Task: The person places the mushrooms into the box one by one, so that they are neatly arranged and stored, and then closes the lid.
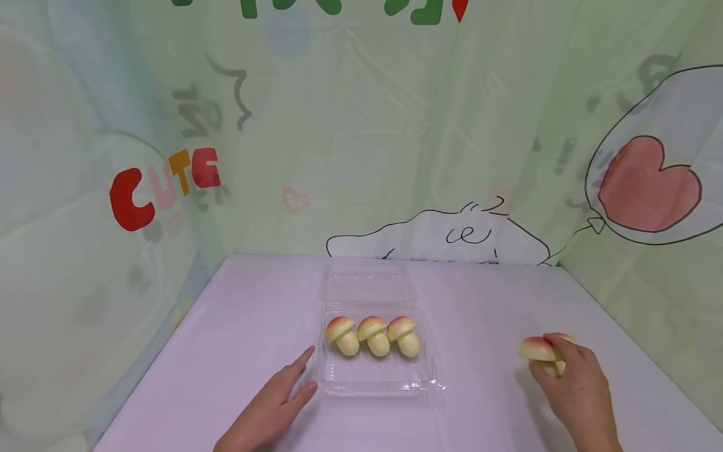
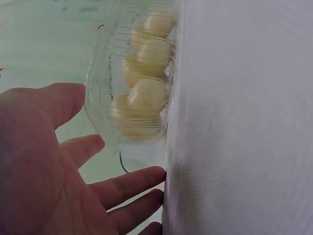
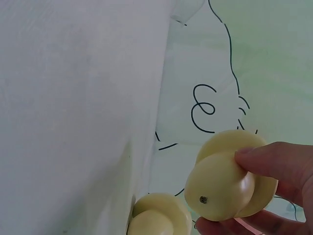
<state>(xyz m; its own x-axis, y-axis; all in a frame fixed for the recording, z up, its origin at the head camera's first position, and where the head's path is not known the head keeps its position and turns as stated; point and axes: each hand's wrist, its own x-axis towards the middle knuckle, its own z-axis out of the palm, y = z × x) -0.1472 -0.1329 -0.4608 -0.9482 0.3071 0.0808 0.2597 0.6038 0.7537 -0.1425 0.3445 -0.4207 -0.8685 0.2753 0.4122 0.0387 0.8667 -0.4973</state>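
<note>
A clear plastic clamshell box (image 1: 375,375) lies with its lid (image 1: 368,285) folded back. Inside, three toy mushrooms stand in a row: a left one (image 1: 347,342), a middle one (image 1: 377,343) and a right one (image 1: 408,344), each with a red-tinged cap and a cream stem. Fingers spread, my left hand (image 1: 271,405) is at the box's left side, thumb and index near its wall (image 2: 95,93). My right hand (image 1: 582,386) pinches another toy mushroom (image 3: 220,188) between thumb and fingers, raised off the table. A further mushroom (image 3: 161,215) sits behind it, partly hidden in the head view.
The pale lilac table (image 1: 480,314) carries the box near its middle. Printed fabric walls enclose it: a back wall (image 1: 350,138), a left wall with "CUTE" letters (image 1: 132,199) and a right wall with a heart balloon (image 1: 649,185).
</note>
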